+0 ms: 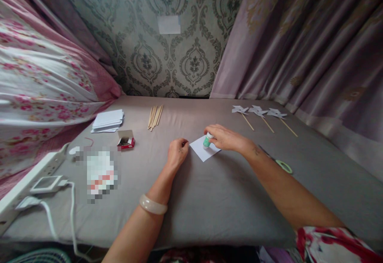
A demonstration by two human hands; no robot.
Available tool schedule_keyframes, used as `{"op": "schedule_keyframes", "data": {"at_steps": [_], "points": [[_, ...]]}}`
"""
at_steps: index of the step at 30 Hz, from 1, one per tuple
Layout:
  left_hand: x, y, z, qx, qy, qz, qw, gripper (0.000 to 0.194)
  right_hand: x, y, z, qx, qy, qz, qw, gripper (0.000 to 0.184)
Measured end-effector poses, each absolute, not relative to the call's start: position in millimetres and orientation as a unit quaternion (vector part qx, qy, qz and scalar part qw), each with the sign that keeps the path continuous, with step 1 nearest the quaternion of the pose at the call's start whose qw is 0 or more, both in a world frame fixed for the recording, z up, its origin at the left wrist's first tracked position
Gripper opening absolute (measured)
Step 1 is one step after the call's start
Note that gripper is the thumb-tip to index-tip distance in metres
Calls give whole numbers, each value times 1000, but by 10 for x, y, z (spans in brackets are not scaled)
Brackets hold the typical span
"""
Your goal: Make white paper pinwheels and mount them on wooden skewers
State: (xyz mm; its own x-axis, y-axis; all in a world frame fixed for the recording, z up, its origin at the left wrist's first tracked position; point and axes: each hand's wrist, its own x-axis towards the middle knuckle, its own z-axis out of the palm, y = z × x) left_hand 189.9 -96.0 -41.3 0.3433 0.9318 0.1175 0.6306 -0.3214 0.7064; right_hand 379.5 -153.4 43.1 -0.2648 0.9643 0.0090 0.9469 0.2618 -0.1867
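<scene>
A white square of paper [202,156] lies flat, one corner towards me. My right hand [223,137] is closed around a small green and white glue bottle [207,140], whose lower end meets the paper. At the paper's left corner my left hand [178,151] has its fingers curled together, seemingly pinching that corner; the fingertips are partly hidden. Scissors with pale green handles [283,166] lie to the right, partly behind my right forearm. Beyond them, three white paper pinwheels [256,111] on wooden sticks rest in a row.
Several wooden sticks [155,117] lie at the back, left of centre. A stack of white paper [107,120] and an open red box [127,142] of small dark metal pieces stand at the left. Nearer are a blurred-out packet [101,171] and a power strip [36,185] with white cables.
</scene>
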Motion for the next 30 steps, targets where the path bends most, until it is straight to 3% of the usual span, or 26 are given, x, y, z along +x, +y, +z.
{"op": "schedule_keyframes", "data": {"at_steps": [13, 21, 30], "points": [[1904, -948, -429, 779, 501, 261, 272, 24, 3679, -1484, 409, -618, -781, 69, 63, 28], [1999, -1117, -499, 907, 305, 237, 171, 13, 3710, -1491, 410, -657, -749, 63, 58, 29], [2022, -1198, -457, 927, 294, 174, 156, 17, 3648, -1535, 399, -728, -685, 12, 37, 36]]}}
